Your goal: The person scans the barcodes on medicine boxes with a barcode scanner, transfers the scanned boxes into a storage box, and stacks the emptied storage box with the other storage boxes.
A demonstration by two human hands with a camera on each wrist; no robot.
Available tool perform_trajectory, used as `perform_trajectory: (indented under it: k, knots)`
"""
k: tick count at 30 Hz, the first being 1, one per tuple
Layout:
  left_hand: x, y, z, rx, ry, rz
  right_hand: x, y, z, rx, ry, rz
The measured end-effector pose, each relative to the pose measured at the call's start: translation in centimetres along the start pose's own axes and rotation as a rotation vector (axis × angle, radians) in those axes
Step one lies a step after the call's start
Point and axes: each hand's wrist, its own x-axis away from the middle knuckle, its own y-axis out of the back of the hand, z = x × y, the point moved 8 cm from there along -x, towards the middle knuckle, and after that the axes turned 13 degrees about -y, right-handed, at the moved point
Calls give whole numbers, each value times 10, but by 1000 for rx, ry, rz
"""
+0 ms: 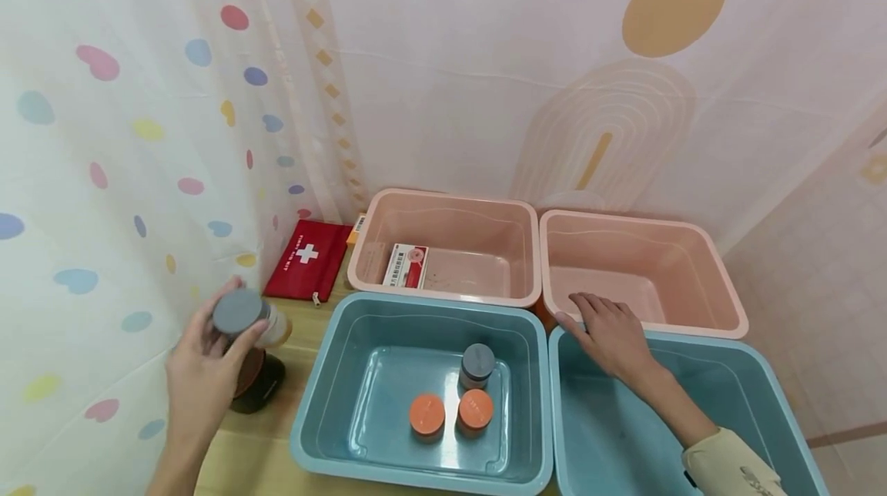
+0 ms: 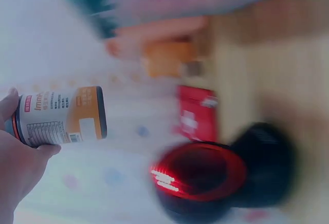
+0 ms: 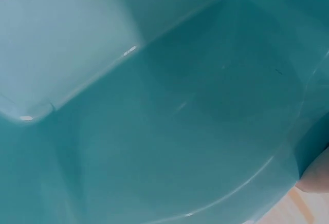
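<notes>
At the left, my left hand (image 1: 204,361) holds up a pill bottle (image 1: 239,311) with a grey lid, above the wooden table. The left wrist view shows its white and orange label, thumb and fingers around the lid end. Below that hand are dark round objects (image 1: 262,390), one with a red ring in the left wrist view. My right hand (image 1: 613,334) rests with extended fingers at the meeting rims of the right pink bin (image 1: 644,222) and right blue bin (image 1: 776,384). One of its fingertips (image 3: 316,175) shows at a blue rim in the right wrist view.
In the left blue bin (image 1: 312,403) stand a grey-lidded bottle (image 1: 478,363) and two orange-lidded bottles (image 1: 426,414). A white and red medicine box (image 1: 405,266) lies in the left pink bin (image 1: 450,199). Beside it are a red first aid pouch (image 1: 305,261) and a small orange box (image 1: 356,228). Curtains hang behind.
</notes>
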Motion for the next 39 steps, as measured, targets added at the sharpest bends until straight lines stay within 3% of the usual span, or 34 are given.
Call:
perform_trajectory:
  k: [3, 6, 9, 12, 16, 20, 24, 27, 30, 36, 39]
  knots:
    - [-35, -26, -25, 53, -59, 100, -1, 2, 1, 1, 18, 17]
    - [-66, -65, -51, 115, -113, 205, -4, 3, 2, -2, 38, 37]
    - [-91, -114, -75, 228, -151, 310, -6, 3, 2, -16, 49, 55]
    - [-107, -171, -94, 335, -140, 423, -8, 3, 3, -28, 59, 67]
    - [-114, -255, -114, 460, -73, 564, -7, 5, 2, -41, 70, 62]
    - [-107, -338, -130, 511, 34, 649, -4, 5, -1, -35, 71, 65]
    - [-93, -400, -141, 501, 76, 690, -1, 5, -2, -27, 68, 76]
    - [-81, -430, -145, 456, 54, 711, 0, 5, 0, -21, 76, 74]
    - [-71, -449, -145, 396, 12, 721, 1, 5, 3, -18, 78, 83]
    - [-55, -474, -139, 281, 8, 745, 2, 6, 2, -17, 66, 87]
    - [-48, -483, -136, 145, -27, 791, 2, 5, 2, -13, 59, 77]
